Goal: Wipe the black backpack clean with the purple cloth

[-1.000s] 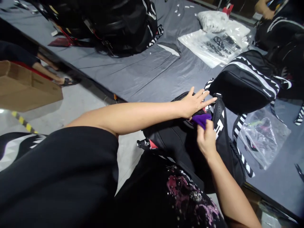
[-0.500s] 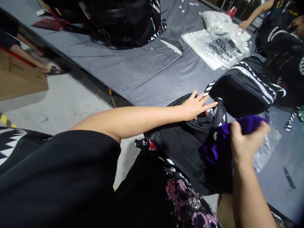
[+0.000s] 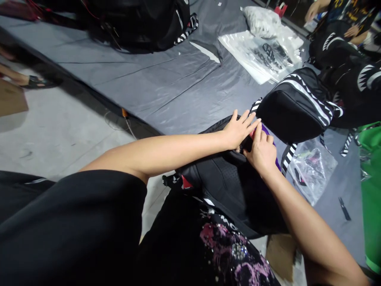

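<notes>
Since the earlier frame the right hand (image 3: 263, 153) has swung back from the right to the mouth of the black bag (image 3: 218, 182), and the purple cloth (image 3: 264, 129), then bunched in the air, now shows only as a thin, soft fold behind that hand; more of the smooth green sheet (image 3: 370, 190) has come into view. The left hand (image 3: 238, 131) lies flat across the bag's top edge, its fingers straight and slightly apart. The right hand's fingers are bent close together, thumb set apart from the forefinger near the dark opening; whether they pinch anything is hidden. The fingertips of both hands nearly meet beside a small red patch. The black bag leans at the desk's edge against the person's body, its panel matte and softly curved, with a patch of perforated mesh. Just beyond sits a plump, smooth black backpack (image 3: 293, 109) with a white jagged band; near it runs a flat strap (image 3: 288, 159) in black and white stripes. A wrinkled, glossy clear plastic bag (image 3: 315, 167) and a slim dark tool (image 3: 344, 209) lie on the desk (image 3: 190, 95), whose grey covering is creased. Farther off are a shiny printed plastic bag (image 3: 262, 57), a bulky black pile (image 3: 137, 24) and another person's hand (image 3: 312, 10).
</notes>
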The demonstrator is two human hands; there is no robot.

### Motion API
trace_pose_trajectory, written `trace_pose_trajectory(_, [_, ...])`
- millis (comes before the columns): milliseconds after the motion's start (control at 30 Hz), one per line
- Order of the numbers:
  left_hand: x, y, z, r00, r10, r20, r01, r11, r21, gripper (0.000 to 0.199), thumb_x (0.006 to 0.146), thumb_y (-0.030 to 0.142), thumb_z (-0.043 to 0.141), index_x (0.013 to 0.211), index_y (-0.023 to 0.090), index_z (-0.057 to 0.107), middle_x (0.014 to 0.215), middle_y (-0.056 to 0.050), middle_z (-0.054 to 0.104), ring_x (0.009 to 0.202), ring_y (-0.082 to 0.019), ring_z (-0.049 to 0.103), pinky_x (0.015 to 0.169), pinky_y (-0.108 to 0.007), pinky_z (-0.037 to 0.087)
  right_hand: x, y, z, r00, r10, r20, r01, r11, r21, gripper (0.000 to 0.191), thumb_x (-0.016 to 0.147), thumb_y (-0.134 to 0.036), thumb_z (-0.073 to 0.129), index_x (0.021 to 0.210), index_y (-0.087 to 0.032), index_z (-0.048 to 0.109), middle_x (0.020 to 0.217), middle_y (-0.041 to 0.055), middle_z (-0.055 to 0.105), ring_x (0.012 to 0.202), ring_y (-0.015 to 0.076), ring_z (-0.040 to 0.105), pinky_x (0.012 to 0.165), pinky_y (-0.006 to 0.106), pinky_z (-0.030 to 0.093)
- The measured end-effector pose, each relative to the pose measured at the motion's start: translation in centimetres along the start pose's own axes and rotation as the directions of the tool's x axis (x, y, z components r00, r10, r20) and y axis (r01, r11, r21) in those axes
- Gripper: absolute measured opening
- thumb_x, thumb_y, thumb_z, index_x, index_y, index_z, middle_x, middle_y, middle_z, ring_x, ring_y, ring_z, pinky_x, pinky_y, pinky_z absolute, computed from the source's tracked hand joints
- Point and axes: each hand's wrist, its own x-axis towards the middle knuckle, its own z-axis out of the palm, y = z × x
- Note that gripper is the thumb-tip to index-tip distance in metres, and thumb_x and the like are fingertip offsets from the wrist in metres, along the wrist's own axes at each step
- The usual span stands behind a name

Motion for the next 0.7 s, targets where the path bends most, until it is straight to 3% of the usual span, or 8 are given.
trace_pose_trajectory(200, [-0.2,0.0,0.2,0.996,-0.019,-0.085,0.019,1.0,-0.003,0.106,0.069,0.049,0.075,0.151,0.014,0.018,0.153,-0.017,0.029,0.135,-0.036,0.031,0.11,-0.055,0.027,-0.5,1.6,0.0,0.997,-0.028,-0.073,0.042,0.98,0.192,0.087,0.079,-0.032,0.065,0.148,-0.007,0.019,0.13,0.0229,0.05,0.111,0.037,0.047,0.084,0.048,0.05])
trace_pose_trajectory(300, [-0.3,-0.2,0.3,0.993,-0.013,-0.116,0.012,1.0,-0.013,0.103,0.068,0.051,0.075,0.149,0.015,0.023,0.151,-0.017,0.032,0.132,-0.035,0.033,0.108,-0.053,0.029,-1.7,3.7,-1.0,0.973,0.15,-0.175,-0.074,0.923,0.378,0.06,0.082,-0.032,0.057,0.134,-0.008,0.04,0.114,0.0187,0.057,0.102,0.031,0.054,0.088,0.047,0.047])
trace_pose_trajectory(367, [-0.3,-0.3,0.3,0.991,-0.009,-0.132,0.006,1.0,-0.021,0.102,0.067,0.051,0.076,0.148,0.016,0.025,0.15,-0.016,0.034,0.131,-0.034,0.034,0.108,-0.051,0.029,-2.7,5.9,-1.7,0.932,0.341,-0.125,-0.248,0.848,0.469,0.04,0.08,-0.039,0.059,0.111,-0.013,0.056,0.092,0.0121,0.061,0.083,0.0276,0.057,0.082,0.048,0.048])
trace_pose_trajectory(400, [-0.3,-0.3,0.3,0.991,-0.009,-0.134,0.005,1.0,-0.023,0.102,0.067,0.051,0.076,0.148,0.016,0.026,0.15,-0.016,0.034,0.131,-0.034,0.034,0.107,-0.051,0.029,-3.1,7.3,-2.1,0.901,0.433,-0.042,-0.341,0.763,0.549,0.033,0.078,-0.044,0.061,0.097,-0.017,0.059,0.08,0.0079,0.059,0.072,0.0249,0.055,0.076,0.047,0.05])
trace_pose_trajectory(467, [-0.3,-0.4,0.3,0.991,-0.012,-0.134,0.009,1.0,-0.027,0.101,0.067,0.052,0.076,0.148,0.017,0.027,0.149,-0.016,0.035,0.131,-0.034,0.034,0.107,-0.05,0.029,-4.0,10.2,-2.7,0.817,0.537,0.209,-0.484,0.442,0.756,0.031,0.074,-0.052,0.064,0.077,-0.021,0.056,0.064,0.0012,0.053,0.057,0.0195,0.049,0.063,0.043,0.051])
trace_pose_trajectory(567, [-0.4,-0.4,0.3,0.99,-0.016,-0.14,0.012,0.999,-0.033,0.1,0.066,0.052,0.075,0.147,0.016,0.028,0.148,-0.016,0.036,0.13,-0.033,0.035,0.107,-0.05,0.029,-5.3,13.5,-3.6,0.701,0.597,0.389,-0.423,-0.09,0.902,0.026,0.073,-0.048,0.066,0.071,-0.024,0.055,0.067,0.0013,0.055,0.059,0.0197,0.054,0.06,0.04,0.054])
trace_pose_trajectory(633, [-0.4,-0.4,0.3,0.989,-0.015,-0.15,0.01,0.999,-0.037,0.098,0.067,0.053,0.075,0.146,0.016,0.029,0.148,-0.015,0.036,0.13,-0.033,0.035,0.108,-0.049,0.028,-6.3,13.7,-4.0,0.673,0.644,0.365,-0.294,-0.221,0.93,0.028,0.079,-0.052,0.059,0.072,-0.025,0.058,0.077,0.0062,0.062,0.071,0.0236,0.062,0.065,0.042,0.056])
trace_pose_trajectory(700, [-0.5,-0.4,0.3,0.989,-0.015,-0.149,0.009,0.999,-0.041,0.096,0.068,0.052,0.074,0.146,0.016,0.03,0.148,-0.015,0.036,0.13,-0.033,0.035,0.108,-0.048,0.027,-7.4,12.2,-4.2,0.683,0.595,0.423,-0.282,-0.32,0.905,0.036,0.082,-0.059,0.055,0.077,-0.024,0.061,0.08,0.0084,0.065,0.074,0.0256,0.065,0.067,0.045,0.058])
